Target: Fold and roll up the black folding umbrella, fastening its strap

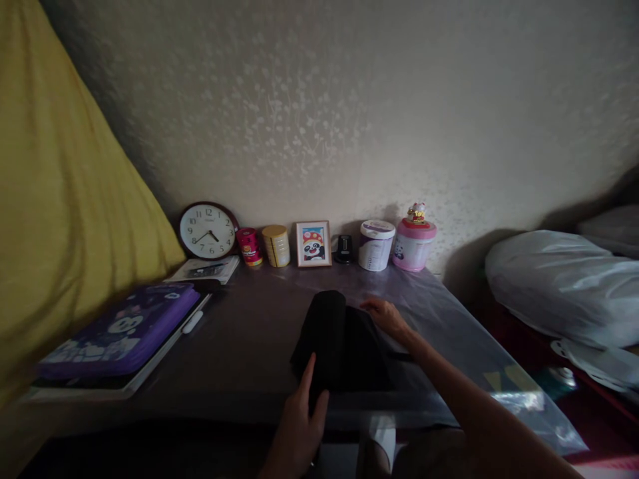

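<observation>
The left hand (299, 419) lies flat, fingers extended, on the near edge of a folded black cloth (339, 342). The right hand (387, 316), arm outstretched, presses open-palmed on the cloth's far right corner, gripping nothing.

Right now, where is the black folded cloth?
In the head view, the black folded cloth lies mid-desk, between the left hand at its near edge and the right hand on its far right side.

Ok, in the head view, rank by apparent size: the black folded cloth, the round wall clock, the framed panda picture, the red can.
1. Black folded cloth, also nearest the camera.
2. Round wall clock.
3. Framed panda picture.
4. Red can.
</observation>
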Demonstrator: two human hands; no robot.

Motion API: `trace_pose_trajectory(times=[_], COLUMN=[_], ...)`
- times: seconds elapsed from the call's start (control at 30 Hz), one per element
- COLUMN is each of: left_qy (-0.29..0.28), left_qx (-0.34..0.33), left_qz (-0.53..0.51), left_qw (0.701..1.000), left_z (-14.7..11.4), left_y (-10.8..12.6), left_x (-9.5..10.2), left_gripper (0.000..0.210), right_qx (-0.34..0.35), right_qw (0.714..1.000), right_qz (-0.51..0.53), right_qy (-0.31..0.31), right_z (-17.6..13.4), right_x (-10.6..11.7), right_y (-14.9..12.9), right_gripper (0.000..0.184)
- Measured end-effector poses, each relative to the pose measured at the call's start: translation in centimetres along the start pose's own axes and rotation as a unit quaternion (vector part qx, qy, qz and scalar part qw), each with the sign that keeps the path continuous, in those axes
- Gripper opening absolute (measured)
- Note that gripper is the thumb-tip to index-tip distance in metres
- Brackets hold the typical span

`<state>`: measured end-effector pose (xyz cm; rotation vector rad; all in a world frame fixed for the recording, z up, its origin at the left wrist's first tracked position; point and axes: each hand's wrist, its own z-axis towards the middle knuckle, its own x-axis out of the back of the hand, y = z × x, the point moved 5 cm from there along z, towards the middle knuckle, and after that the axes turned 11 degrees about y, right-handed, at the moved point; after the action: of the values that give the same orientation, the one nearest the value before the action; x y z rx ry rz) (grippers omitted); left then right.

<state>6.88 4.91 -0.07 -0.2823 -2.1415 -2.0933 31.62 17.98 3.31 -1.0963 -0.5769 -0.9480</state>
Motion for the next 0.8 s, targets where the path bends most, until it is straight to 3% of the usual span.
trace_pose_trajectory(times=[0.2,0.3,0.47,0.57,0.63,0.73,0.8], left_qy=[0.008,-0.001,-0.007,-0.006,-0.007,-0.009,-0.008], left_qx=[-0.038,-0.026,-0.009,-0.011,-0.011,-0.016,-0.019], left_qz=[0.011,0.014,0.004,0.005,0.011,0.013,0.007], left_qw=[0.999,1.000,1.000,1.000,1.000,1.000,1.000], left_z=[0.6,0.8,1.0,0.9,0.8,0.7,0.6], left_y=[-0.4,-0.5,-0.5,-0.5,-0.4,-0.3,-0.3], left_x=[0.3,0.5,0.6,0.6,0.6,0.6,0.6], left_gripper=[0.062,0.061,0.061,0.061,0.060,0.059,0.059], right_qx=[0.155,0.202,0.192,0.113,0.029,-0.061,-0.093], right_qw=[0.984,0.967,0.935,0.899,0.916,0.978,0.989], right_qz=[0.016,0.011,0.060,0.132,0.136,0.037,-0.018], right_qy=[-0.087,-0.153,-0.292,-0.403,-0.377,-0.195,-0.110], right_z=[-1.9,-3.0,-4.7,-5.3,-4.6,-2.4,-1.6], right_x=[-1.2,-1.7,-1.8,-1.9,-1.6,-0.2,0.7], right_y=[-3.1,-3.7,-4.7,-5.3,-4.6,-2.0,-0.3], right_gripper=[0.037,0.043,0.041,0.035,0.032,0.024,0.019])
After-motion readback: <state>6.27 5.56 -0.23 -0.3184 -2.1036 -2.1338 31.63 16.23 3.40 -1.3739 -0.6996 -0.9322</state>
